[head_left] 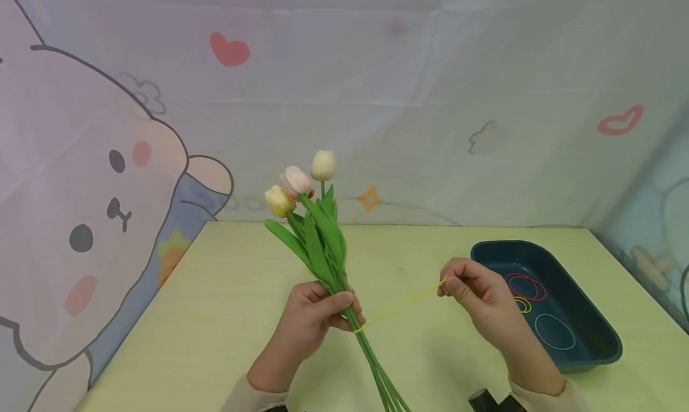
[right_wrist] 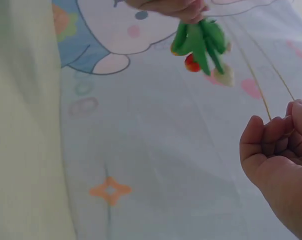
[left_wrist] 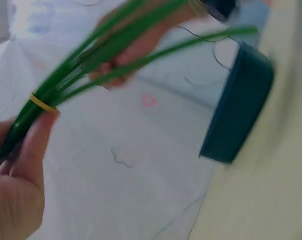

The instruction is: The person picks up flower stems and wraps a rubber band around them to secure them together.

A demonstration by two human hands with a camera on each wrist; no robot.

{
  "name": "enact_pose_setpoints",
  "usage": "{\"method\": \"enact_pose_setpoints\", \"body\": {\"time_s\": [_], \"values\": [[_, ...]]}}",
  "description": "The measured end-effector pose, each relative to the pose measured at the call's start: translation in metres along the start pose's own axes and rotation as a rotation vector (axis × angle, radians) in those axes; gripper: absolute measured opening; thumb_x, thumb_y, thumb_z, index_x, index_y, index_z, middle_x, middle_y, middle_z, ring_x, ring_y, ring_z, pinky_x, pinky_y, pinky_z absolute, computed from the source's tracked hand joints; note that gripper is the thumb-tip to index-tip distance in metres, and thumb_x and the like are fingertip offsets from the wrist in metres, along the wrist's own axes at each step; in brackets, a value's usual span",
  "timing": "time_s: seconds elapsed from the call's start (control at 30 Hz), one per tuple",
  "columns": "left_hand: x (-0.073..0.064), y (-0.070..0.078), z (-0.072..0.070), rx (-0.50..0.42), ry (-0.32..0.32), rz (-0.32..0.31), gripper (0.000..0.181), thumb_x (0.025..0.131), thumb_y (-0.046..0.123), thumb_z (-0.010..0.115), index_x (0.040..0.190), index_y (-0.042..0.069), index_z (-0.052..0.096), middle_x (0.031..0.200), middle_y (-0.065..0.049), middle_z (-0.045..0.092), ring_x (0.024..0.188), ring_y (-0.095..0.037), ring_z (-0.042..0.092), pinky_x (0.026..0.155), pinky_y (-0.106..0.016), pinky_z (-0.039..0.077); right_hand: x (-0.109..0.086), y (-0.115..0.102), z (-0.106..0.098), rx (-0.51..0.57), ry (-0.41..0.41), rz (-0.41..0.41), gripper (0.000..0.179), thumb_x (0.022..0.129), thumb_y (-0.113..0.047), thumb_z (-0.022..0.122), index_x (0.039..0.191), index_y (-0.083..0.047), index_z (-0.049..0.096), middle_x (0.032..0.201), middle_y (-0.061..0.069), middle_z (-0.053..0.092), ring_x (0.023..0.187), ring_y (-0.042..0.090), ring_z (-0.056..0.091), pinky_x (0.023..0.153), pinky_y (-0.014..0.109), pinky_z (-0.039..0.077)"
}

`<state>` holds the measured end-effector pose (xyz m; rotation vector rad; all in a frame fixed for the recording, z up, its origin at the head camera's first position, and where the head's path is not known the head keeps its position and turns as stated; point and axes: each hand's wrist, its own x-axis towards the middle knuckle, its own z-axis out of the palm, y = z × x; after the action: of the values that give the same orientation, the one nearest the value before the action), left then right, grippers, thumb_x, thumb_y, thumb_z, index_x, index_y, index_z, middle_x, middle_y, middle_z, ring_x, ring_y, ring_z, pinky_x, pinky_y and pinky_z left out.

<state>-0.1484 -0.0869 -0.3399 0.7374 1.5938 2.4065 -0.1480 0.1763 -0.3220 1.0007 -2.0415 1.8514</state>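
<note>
My left hand [head_left: 320, 313] grips tulips [head_left: 328, 232] by the stems [head_left: 377, 364], blooms [head_left: 295, 180] above it. My right hand [head_left: 481, 298] pinches a yellow band [head_left: 401, 306] stretched from just below that grip, near a tray [head_left: 589, 325].

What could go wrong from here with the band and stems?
1. The thin yellow rubber band, stretched between the slender green tulip stems and the right hand, could snap or slip free.
2. Its sideways pull could skew the stems in the left hand.
3. The stems splay beyond the band, so one might work loose.
</note>
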Motion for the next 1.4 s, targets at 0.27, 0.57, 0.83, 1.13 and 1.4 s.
{"method": "enact_pose_setpoints", "body": {"time_s": [0.27, 0.57, 0.83, 1.13, 1.4], "values": [[-0.003, 0.012, -0.01, -0.431, -0.073, 0.026, 0.032, 0.097, 0.0, 0.031, 0.091, 0.007, 0.062, 0.084, -0.001, 0.066, 0.077, -0.012, 0.066, 0.067, -0.017, 0.055, 0.001, 0.038, 0.031, 0.106, -0.155, 0.107, 0.008, 0.092, -0.001, 0.046, 0.086, 0.003, 0.05, 0.082, -0.005, 0.052, 0.076, 0.01, 0.056, 0.071, 0.022, 0.051], [0.002, 0.006, -0.011, -0.54, 0.141, 0.039, 0.028, 0.098, 0.006, 0.033, 0.088, 0.006, 0.06, 0.086, -0.004, 0.064, 0.083, -0.013, 0.065, 0.073, -0.017, 0.054, -0.013, 0.06, 0.089, 0.157, -0.214, 0.439, 0.02, 0.091, -0.019, 0.053, 0.09, 0.002, 0.056, 0.084, 0.003, 0.059, 0.079, 0.01, 0.059, 0.075, 0.025, 0.05], [0.005, -0.002, -0.007, -0.2, 0.427, 0.168, 0.016, 0.089, 0.005, 0.053, 0.082, 0.001, 0.067, 0.08, -0.006, 0.065, 0.079, -0.018, 0.065, 0.066, -0.023, 0.056, -0.029, 0.035, 0.127, 0.376, -0.143, 0.671, 0.034, 0.09, -0.031, 0.053, 0.092, 0.003, 0.055, 0.082, -0.003, 0.057, 0.082, 0.016, 0.062, 0.086, 0.032, 0.049], [0.003, -0.007, -0.003, 0.243, 0.469, 0.316, 0.021, 0.083, 0.004, 0.062, 0.084, -0.017, 0.061, 0.074, -0.005, 0.068, 0.073, -0.02, 0.067, 0.069, -0.035, 0.057, -0.017, -0.018, 0.093, 0.167, -0.131, 0.522, 0.026, 0.093, -0.025, 0.05, 0.096, 0.0, 0.058, 0.087, 0.003, 0.057, 0.084, 0.018, 0.059, 0.081, 0.028, 0.048], [0.0, -0.005, 0.003, 0.243, 0.152, 0.265, 0.019, 0.086, 0.0, 0.056, 0.082, -0.018, 0.059, 0.076, 0.002, 0.067, 0.071, -0.015, 0.066, 0.066, -0.04, 0.057, -0.007, -0.029, 0.044, 0.086, -0.12, 0.157, 0.013, 0.092, 0.0, 0.045, 0.082, -0.002, 0.052, 0.075, 0.004, 0.048, 0.074, 0.016, 0.05, 0.066, 0.026, 0.047]]}}
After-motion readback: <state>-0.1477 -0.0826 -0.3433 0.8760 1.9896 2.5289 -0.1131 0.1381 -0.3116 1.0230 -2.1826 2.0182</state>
